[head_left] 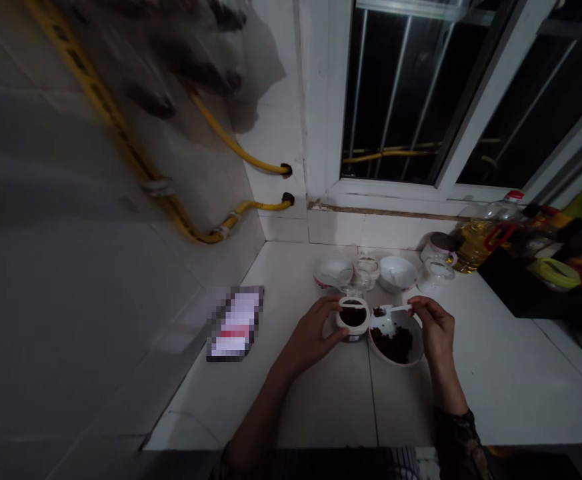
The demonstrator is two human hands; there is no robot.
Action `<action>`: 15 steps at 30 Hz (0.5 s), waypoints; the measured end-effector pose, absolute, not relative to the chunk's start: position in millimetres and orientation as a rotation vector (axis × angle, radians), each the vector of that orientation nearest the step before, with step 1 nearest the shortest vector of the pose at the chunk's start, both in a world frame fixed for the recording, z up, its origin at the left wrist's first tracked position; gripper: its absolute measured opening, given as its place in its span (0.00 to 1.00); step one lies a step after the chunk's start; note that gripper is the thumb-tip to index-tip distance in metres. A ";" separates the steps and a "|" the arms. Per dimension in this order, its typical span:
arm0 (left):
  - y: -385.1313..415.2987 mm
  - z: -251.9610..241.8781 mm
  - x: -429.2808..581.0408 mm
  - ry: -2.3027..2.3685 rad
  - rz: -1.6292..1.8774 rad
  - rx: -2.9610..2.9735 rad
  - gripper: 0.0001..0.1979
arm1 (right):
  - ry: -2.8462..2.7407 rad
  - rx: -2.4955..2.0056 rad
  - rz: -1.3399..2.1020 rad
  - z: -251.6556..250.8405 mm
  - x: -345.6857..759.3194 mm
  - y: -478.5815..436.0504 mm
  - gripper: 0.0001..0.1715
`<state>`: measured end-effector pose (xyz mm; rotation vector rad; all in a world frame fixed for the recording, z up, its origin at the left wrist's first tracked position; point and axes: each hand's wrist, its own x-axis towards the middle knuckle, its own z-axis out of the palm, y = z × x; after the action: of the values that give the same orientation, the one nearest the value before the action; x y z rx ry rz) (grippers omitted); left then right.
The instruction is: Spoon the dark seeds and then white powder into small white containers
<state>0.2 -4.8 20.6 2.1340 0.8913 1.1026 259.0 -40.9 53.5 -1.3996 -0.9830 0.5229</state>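
Left hand (317,328): fingers (327,305) curved in a holding grip, thumb (337,337) spread apart on the side nearer the body. Left forearm (268,403) slants back and outward from these fingers. Right hand (435,323): fingertips (414,302) pinched, remaining fingers curled beside them; right forearm (449,387) extends back behind the pinch.

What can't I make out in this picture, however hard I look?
All in the head view:
- phone: screen hidden by coarse squares
- jar: left side covered by the left hand; its front marking too small to read
- spoon: handle end hidden by the right hand
- dark crumbs: too small and dim to identify
- window: top cut off by the picture's edge
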 end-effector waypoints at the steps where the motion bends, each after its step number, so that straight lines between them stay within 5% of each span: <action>1: -5.0 21.0 0.2 0.885 1.104 2.135 0.15 | -1.032 -1.378 0.446 54.4 253.0 -41.4 0.13; 5: -4.7 22.5 0.5 0.873 1.094 2.152 0.14 | -1.445 -1.200 0.035 55.4 230.4 -43.9 0.08; 9: -3.5 21.2 1.2 0.882 1.100 2.151 0.14 | -1.864 -1.005 -0.262 55.8 224.3 -47.2 0.17; 15: -3.5 20.2 1.0 0.900 1.093 2.162 0.14 | -1.567 -1.182 -0.310 55.6 259.7 -51.8 0.10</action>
<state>1.0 -3.5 20.2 2.1624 0.8999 1.0926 259.7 -51.8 55.6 -1.1820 -1.5672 -0.3102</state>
